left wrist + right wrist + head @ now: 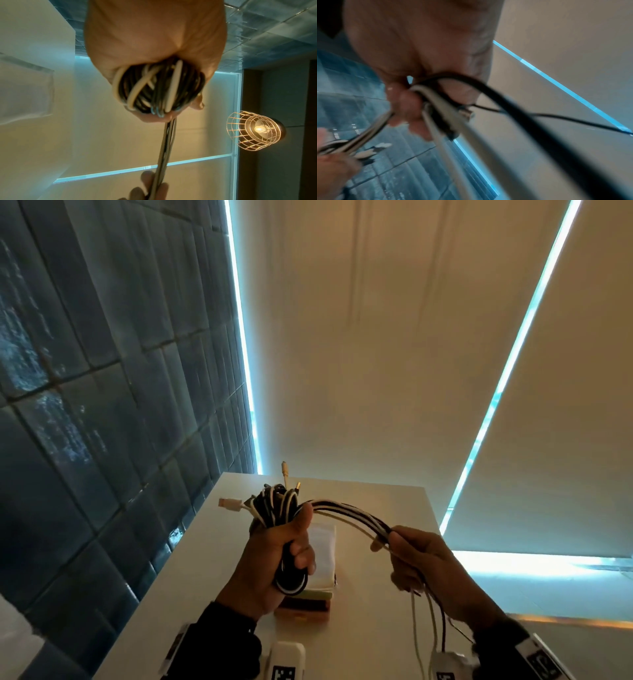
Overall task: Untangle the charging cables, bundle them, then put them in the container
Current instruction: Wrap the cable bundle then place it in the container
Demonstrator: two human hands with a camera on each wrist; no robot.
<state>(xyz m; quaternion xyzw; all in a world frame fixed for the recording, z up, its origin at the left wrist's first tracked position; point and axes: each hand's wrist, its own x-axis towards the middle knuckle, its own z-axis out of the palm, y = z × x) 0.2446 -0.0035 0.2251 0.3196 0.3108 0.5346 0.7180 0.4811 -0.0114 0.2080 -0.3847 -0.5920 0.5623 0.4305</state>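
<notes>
Left hand (274, 559) wrapped tight round coiled cables (277, 508) above the table (376, 594); right hand (421, 563) pinching the loose strands (352, 513) stretched between

Blue tiled wall (85, 371), beige blinds (376, 354)

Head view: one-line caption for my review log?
Left hand grips coiled cables; right hand pinches their loose strands above the table.

No legible txt, views blurry.
</notes>
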